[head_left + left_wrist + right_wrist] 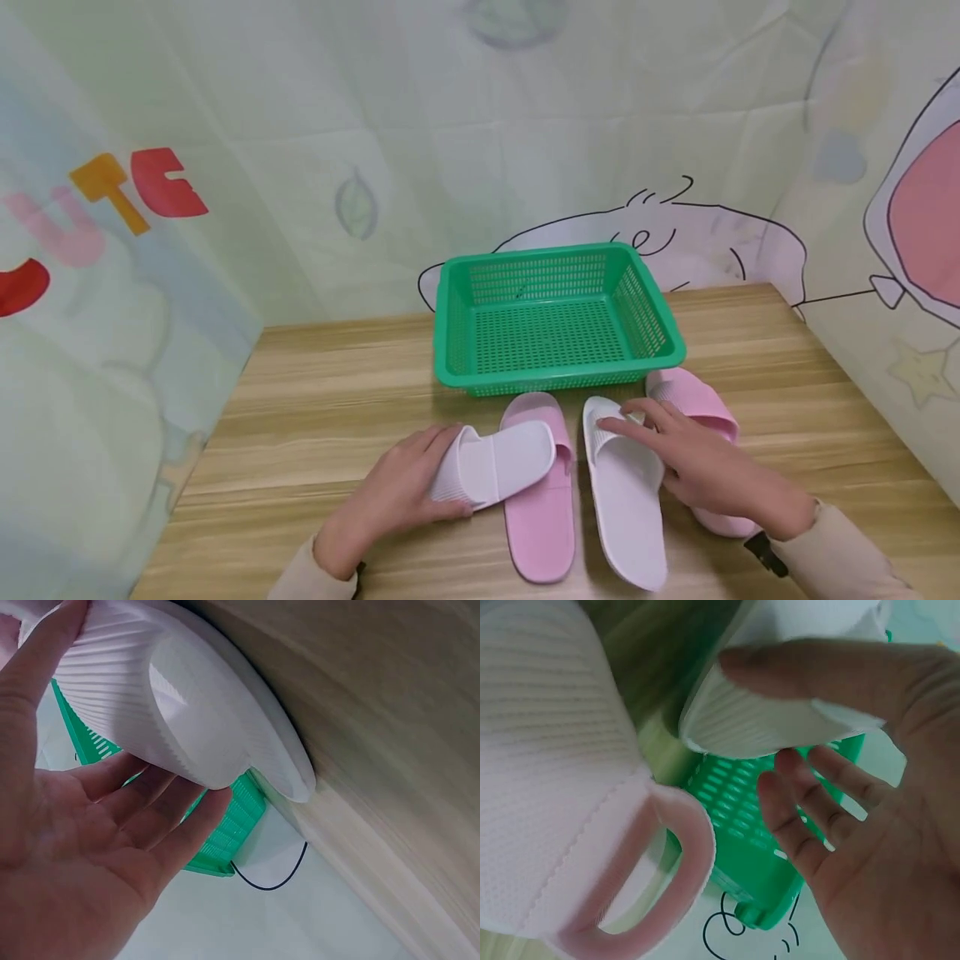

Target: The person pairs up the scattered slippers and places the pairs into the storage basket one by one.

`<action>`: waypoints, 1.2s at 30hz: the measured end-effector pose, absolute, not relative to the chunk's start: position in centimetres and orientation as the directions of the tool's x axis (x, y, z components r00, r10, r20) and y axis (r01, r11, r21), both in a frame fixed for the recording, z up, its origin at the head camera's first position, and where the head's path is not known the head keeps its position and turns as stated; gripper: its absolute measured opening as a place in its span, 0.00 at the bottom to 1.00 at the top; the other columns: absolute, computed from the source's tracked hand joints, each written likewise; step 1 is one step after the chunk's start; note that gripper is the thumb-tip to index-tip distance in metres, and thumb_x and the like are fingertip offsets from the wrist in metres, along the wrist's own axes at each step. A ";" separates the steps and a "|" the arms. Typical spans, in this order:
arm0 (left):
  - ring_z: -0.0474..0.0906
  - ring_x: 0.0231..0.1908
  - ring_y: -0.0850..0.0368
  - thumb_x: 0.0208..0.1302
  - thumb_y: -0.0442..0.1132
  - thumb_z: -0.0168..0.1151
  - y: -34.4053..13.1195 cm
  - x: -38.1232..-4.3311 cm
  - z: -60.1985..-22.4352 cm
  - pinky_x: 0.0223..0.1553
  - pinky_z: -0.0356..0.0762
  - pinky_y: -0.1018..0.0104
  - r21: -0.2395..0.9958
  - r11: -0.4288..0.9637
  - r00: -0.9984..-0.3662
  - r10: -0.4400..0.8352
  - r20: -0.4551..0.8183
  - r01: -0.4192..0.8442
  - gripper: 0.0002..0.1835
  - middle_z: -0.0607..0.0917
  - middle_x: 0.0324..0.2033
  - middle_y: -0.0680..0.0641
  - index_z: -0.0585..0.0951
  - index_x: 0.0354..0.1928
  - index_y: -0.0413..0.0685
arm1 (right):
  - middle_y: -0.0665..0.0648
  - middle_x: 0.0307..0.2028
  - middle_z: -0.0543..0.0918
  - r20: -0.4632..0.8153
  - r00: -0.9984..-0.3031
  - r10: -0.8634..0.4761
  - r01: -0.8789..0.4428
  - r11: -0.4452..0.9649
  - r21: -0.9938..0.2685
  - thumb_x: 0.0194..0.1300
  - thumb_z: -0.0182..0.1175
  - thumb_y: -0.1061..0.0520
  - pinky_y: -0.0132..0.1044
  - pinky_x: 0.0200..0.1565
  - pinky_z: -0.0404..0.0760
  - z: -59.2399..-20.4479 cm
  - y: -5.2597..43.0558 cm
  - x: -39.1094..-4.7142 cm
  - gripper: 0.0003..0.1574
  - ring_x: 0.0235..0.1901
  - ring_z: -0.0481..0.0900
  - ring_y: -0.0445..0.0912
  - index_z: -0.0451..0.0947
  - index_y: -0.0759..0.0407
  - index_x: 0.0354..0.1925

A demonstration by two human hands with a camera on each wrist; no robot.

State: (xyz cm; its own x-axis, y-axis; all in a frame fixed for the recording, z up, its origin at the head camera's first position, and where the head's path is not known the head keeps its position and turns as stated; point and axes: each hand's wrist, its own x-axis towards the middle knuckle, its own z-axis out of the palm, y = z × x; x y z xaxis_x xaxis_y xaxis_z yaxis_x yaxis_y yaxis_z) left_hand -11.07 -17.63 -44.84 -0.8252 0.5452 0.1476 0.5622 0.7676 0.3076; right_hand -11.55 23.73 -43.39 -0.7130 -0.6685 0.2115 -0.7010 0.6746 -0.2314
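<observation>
Your right hand (862, 855) comes in with its thumb laid across the ridged strap of a white slipper (739, 724), while the other fingers reach, loosely spread, beneath its lower rim. Beside it you have a pink slipper (532, 795), its ribbed strap large and close, the foot opening facing down the view. Bare desk (656, 664) shows between the two; toward the desk's far edge sits a green basket (761, 877), before a line-drawn backdrop (814, 941).
</observation>
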 end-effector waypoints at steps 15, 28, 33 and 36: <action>0.83 0.60 0.43 0.50 0.63 0.83 -17.8 -10.9 -45.1 0.58 0.83 0.45 0.303 0.766 -0.823 0.542 0.171 0.567 0.53 0.83 0.63 0.42 0.74 0.73 0.43 | 0.55 0.71 0.71 0.356 -0.657 -0.664 -0.751 0.616 -0.238 0.39 0.88 0.45 0.48 0.60 0.79 -41.5 23.9 -11.2 0.71 0.68 0.67 0.50 0.66 0.44 0.79; 0.82 0.60 0.42 0.51 0.68 0.80 -18.5 -10.8 -45.3 0.57 0.83 0.43 0.285 0.780 -0.830 0.530 0.174 0.558 0.54 0.82 0.64 0.42 0.74 0.75 0.45 | 0.54 0.69 0.76 0.475 -0.642 -0.602 -0.763 0.567 -0.312 0.34 0.88 0.47 0.33 0.73 0.48 -41.0 23.8 -11.4 0.70 0.69 0.67 0.54 0.69 0.55 0.75; 0.83 0.60 0.43 0.51 0.67 0.80 -18.5 -10.8 -45.3 0.56 0.83 0.44 0.283 0.770 -0.820 0.537 0.195 0.572 0.53 0.83 0.63 0.43 0.74 0.74 0.45 | 0.51 0.67 0.74 0.467 -0.677 -0.569 -0.730 0.600 -0.328 0.32 0.89 0.48 0.50 0.64 0.64 -40.8 24.2 -11.0 0.70 0.67 0.66 0.49 0.71 0.51 0.75; 0.83 0.60 0.44 0.51 0.66 0.80 -18.4 -10.9 -45.4 0.57 0.83 0.44 0.286 0.767 -0.818 0.537 0.204 0.575 0.52 0.83 0.63 0.44 0.74 0.74 0.46 | 0.49 0.65 0.73 0.452 -0.697 -0.556 -0.712 0.614 -0.342 0.33 0.88 0.47 0.52 0.56 0.70 -40.7 24.4 -10.8 0.69 0.64 0.65 0.48 0.71 0.47 0.75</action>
